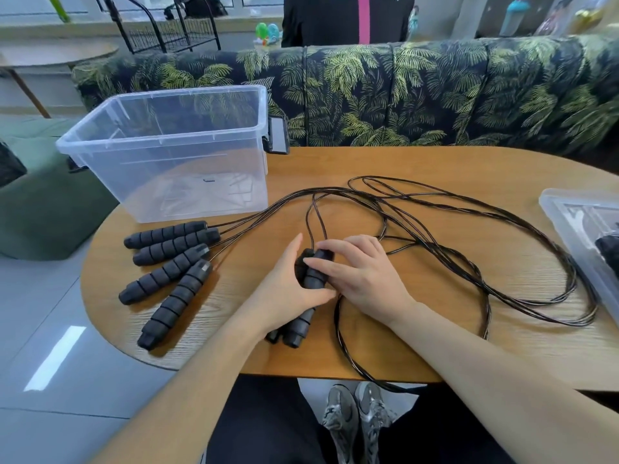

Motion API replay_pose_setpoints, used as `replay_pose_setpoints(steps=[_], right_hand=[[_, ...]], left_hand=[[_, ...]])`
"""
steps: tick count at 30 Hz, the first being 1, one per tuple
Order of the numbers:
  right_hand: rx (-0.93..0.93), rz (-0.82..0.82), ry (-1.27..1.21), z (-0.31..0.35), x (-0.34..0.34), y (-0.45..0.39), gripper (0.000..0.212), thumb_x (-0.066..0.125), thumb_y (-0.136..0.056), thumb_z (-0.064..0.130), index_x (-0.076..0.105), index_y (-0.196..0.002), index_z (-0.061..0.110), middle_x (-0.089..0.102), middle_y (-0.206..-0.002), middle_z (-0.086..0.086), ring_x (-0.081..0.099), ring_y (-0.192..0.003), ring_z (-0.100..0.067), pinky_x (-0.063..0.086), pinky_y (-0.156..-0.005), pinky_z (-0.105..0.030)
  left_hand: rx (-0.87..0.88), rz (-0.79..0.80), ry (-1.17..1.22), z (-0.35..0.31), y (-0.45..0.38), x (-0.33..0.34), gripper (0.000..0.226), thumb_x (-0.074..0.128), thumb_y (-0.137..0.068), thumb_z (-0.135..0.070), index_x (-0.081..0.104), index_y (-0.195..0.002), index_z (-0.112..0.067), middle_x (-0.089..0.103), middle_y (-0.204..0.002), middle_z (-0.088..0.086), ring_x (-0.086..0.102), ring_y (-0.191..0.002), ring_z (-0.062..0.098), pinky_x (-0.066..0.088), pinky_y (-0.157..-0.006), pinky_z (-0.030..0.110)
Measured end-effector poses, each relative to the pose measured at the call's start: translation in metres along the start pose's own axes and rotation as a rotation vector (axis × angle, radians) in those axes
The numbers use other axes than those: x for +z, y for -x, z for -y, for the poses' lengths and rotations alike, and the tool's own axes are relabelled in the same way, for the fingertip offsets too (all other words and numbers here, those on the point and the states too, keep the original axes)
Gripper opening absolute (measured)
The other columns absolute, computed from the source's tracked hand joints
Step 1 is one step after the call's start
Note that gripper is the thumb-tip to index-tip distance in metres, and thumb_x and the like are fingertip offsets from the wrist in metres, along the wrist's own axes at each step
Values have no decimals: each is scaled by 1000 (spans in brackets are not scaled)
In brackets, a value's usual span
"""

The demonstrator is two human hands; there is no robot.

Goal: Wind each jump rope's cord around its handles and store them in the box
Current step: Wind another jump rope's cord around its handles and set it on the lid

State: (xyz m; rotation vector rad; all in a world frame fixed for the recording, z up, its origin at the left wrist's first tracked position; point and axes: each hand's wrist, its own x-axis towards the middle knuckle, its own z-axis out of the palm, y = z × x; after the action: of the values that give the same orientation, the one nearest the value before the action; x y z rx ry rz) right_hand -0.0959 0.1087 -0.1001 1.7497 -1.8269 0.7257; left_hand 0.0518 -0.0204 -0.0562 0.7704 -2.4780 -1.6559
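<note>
Matt wood-grain tabletop (435,169), clear glossy plastic box (167,152), ribbed matt black foam handles (167,234), thin glossy black cords (469,209), leaf-print cloth sofa (435,92), shiny smooth floor (50,363)

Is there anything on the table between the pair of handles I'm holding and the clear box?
Yes. Four other handles lie on the table just in front of the box, left of the held handles. The box is open, with no lid on it.
</note>
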Motion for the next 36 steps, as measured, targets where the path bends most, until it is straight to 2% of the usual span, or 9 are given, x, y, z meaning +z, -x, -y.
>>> replay_pose_setpoints(steps=[4,9,14,17,19,21,23,32,36], right_hand=[[-4,15,-16,1,2,1,48,68,-92,17,59,-139,25,58,-140,-3,54,-124,-26,39,-105,-44],[135,91,-35,-3,-5,-8,75,72,-85,32,39,-152,25,31,-163,-1,18,-154,-24,14,-120,-63],[26,195,59,-21,-27,-38,42,63,-85,44,64,-123,26,42,-157,2,20,-154,-23,4,-123,-61],[20,343,-68,-32,-39,-49,25,64,-91,38,61,-110,22,68,-120,4,54,-131,-16,18,-124,-49],[42,440,-111,-35,-46,-51,21,60,-93,38,62,-107,21,67,-93,6,64,-94,-19,48,-96,-37],[70,476,-96,-35,-54,-52,24,52,-95,44,63,-101,23,62,-81,8,58,-74,-19,43,-65,-28],[98,465,-99,-34,-62,-53,33,42,-93,52,60,-95,25,58,-70,10,52,-62,-18,37,-56,-27],[406,657,-306,-48,-93,-61,28,60,-90,56,65,-85,29,63,-69,6,58,-64,-14,47,-61,-34],[615,604,-455,-63,-116,-61,48,53,-94,56,67,-84,11,50,-56,11,45,-50,-2,42,-59,-25]], left_hand=[[54,-42,-118,-2,4,2,102,77,-84,-19,11,-161,-33,30,-163,-4,37,-137,7,37,-96,17],[138,-61,-197,-9,9,-12,102,81,-78,-20,17,-154,-44,36,-156,-8,46,-119,3,42,-83,12],[187,-85,-469,-15,16,-27,104,82,-71,-32,15,-147,-54,47,-147,-11,56,-112,11,55,-93,33],[279,-92,-727,-20,23,-32,96,80,-73,-38,14,-142,-51,54,-126,-12,61,-99,13,58,-89,36],[323,-100,-794,-22,24,-35,91,78,-74,-38,17,-142,-47,50,-118,-14,61,-96,14,57,-88,35],[325,-116,-788,-23,23,-37,92,77,-75,-39,17,-146,-43,47,-129,-11,61,-100,16,57,-89,36],[320,-134,-796,-24,21,-38,88,75,-78,-42,22,-148,-39,46,-133,-11,60,-104,15,56,-89,34],[340,-181,-722,-4,12,-38,69,54,-96,-57,22,-155,-40,47,-122,-18,50,-105,5,45,-90,27],[259,-273,-319,18,6,-36,48,56,-96,-55,41,-139,-41,58,-116,-21,58,-102,1,47,-88,27]])
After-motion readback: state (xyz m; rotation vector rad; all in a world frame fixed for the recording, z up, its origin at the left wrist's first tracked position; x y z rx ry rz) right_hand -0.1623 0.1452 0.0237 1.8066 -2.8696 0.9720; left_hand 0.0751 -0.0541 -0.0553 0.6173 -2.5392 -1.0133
